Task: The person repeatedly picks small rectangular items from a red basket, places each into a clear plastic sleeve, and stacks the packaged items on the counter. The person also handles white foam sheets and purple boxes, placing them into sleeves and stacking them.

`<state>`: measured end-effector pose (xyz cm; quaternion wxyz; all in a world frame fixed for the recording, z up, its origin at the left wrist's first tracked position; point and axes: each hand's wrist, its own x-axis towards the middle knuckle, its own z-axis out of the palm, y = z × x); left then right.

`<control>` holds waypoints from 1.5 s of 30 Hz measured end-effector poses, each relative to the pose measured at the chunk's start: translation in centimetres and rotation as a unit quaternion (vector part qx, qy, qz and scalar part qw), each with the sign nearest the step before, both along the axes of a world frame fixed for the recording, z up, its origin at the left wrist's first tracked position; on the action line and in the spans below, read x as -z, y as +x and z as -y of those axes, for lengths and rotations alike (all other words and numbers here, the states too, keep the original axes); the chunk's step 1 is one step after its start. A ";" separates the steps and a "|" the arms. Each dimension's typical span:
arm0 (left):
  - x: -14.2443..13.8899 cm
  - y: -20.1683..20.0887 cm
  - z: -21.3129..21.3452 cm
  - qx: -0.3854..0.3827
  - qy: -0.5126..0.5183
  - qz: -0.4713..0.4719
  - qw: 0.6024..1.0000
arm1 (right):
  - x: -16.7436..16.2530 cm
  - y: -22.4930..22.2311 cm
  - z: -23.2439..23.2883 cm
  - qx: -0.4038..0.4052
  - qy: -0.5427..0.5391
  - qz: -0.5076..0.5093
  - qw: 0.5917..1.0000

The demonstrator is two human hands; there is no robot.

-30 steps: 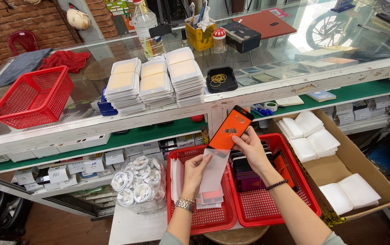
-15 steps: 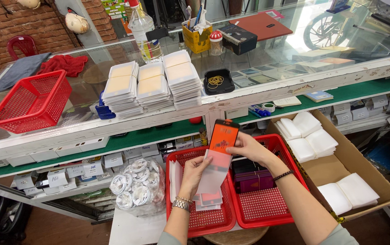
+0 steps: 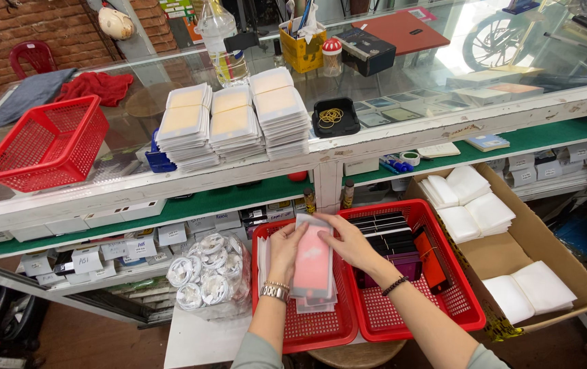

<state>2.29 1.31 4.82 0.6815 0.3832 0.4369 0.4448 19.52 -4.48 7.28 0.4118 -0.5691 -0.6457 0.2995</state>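
Both my hands hold a clear plastic sleeve (image 3: 312, 263) with an orange phone case inside it, showing pink through the plastic. My left hand (image 3: 285, 251), wearing a watch and bracelet, grips the sleeve's left edge. Along its right edge rests my right hand (image 3: 349, 242), fingers on the top. The sleeve hangs over the left red basket (image 3: 307, 328), above a few more sleeves lying in it. The right red basket (image 3: 437, 311) holds dark and orange phone cases (image 3: 403, 246) standing in rows.
A cardboard box (image 3: 553, 246) with white pouches sits to the right. A bag of coiled white cables (image 3: 208, 280) lies left. On the glass counter are stacks of packets (image 3: 235, 123), an empty red basket (image 3: 44, 143) and a black tray (image 3: 334, 117).
The orange case was held up bare in my right hand; it came down and slid into the clear sleeve. Both hands lowered toward the left basket.
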 end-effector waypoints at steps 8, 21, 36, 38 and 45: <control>5.6 -0.4 0.2 0.038 0.045 -0.374 0.925 | 7.1 -5.1 1.3 0.064 -0.081 0.026 0.994; 5.4 -1.9 3.3 0.041 -0.127 -0.389 0.912 | 6.9 -7.6 2.5 0.097 -0.294 0.043 0.950; 6.9 -2.7 4.7 0.057 0.037 -0.198 0.978 | 7.0 -6.1 1.4 0.132 -0.199 -0.221 0.946; 6.9 -2.9 4.5 0.059 0.088 -0.157 0.982 | 6.6 -5.6 1.3 0.108 -0.145 -0.220 0.959; 6.7 -2.5 4.1 0.035 0.139 -0.151 0.978 | 6.8 -5.1 2.6 0.062 -0.061 -0.189 0.978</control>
